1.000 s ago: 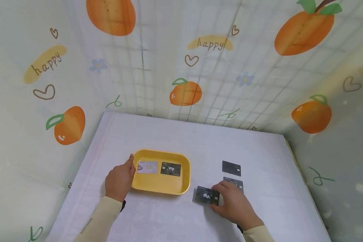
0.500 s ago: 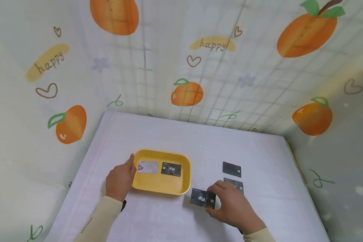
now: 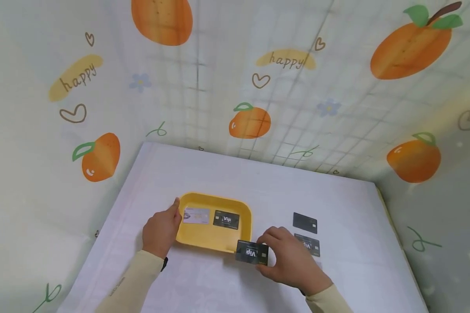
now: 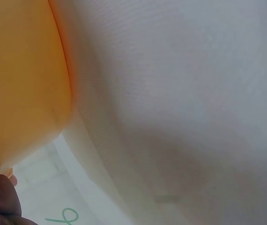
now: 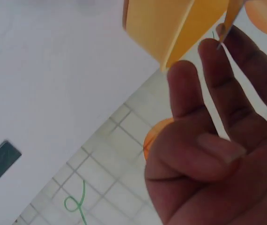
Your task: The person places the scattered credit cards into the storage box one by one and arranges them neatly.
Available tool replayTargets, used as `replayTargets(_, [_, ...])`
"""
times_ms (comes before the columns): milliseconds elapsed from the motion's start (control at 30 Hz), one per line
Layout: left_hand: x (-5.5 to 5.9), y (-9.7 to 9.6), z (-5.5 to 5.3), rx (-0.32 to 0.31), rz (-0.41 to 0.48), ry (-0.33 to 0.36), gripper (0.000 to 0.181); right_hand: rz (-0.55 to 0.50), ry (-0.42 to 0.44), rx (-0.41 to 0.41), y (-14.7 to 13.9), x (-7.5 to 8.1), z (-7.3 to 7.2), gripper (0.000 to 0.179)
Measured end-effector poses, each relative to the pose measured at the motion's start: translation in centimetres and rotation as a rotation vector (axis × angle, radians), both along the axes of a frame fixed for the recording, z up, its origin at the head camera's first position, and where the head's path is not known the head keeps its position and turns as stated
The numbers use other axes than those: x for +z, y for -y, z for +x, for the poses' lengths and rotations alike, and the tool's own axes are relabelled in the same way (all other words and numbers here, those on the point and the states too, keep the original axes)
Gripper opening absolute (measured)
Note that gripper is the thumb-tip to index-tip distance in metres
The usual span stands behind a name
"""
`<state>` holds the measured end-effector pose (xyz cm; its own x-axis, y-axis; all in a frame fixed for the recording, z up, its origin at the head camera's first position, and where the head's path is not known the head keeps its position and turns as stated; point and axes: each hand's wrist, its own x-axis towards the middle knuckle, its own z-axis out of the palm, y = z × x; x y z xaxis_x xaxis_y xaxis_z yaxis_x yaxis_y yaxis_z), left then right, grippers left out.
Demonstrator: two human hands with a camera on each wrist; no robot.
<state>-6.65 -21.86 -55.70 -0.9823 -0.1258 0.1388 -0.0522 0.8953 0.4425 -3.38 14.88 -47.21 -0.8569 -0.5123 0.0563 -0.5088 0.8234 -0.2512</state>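
My right hand (image 3: 291,261) pinches a black card marked Vip (image 3: 251,252) between thumb and fingers. Its printing appears upside down, and the card overlaps the front right corner of the yellow tray (image 3: 207,238) in the head view. That card is nearly edge-on beside the fingertips in the right wrist view, near the tray wall (image 5: 159,26). At the tray's left rim, my left hand (image 3: 161,232) holds the side; curled fingers (image 4: 0,194) show by the tray in the left wrist view. Inside the tray lie a pale pink card (image 3: 196,216) and another black Vip card (image 3: 226,220).
Two dark cards lie right of the tray: a plain-looking one (image 3: 305,222) farther back and a Vip one (image 3: 307,244) nearer my right hand. The white tabletop (image 3: 258,182) meets a fruit-printed cloth backdrop (image 3: 203,108) at the back and sides.
My right hand has carried the Vip card leftward from beside the tray to its front right corner, uncovering more of the nearer table card. The left hand stays at the tray's rim.
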Motion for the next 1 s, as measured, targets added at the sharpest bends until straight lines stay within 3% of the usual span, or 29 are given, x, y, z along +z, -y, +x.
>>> replayTargets(333, [0.2, 0.2, 0.1, 0.008, 0.012, -0.032, 0.048, -0.004, -0.008, 0.037, 2.1, -1.4, -2.7, 0.053])
replayTargets(667, [-0.4, 0.1, -0.6, 0.002, 0.002, -0.089, 0.046, 0.023, 0.004, 0.116, 4.3, -1.4, -5.1, 0.051])
replayTargets(1000, [-0.7, 0.4, -0.7, 0.004, -0.014, -0.100, 0.044, 0.080, 0.029, 0.113, 6.5, -1.0, -6.7, 0.054])
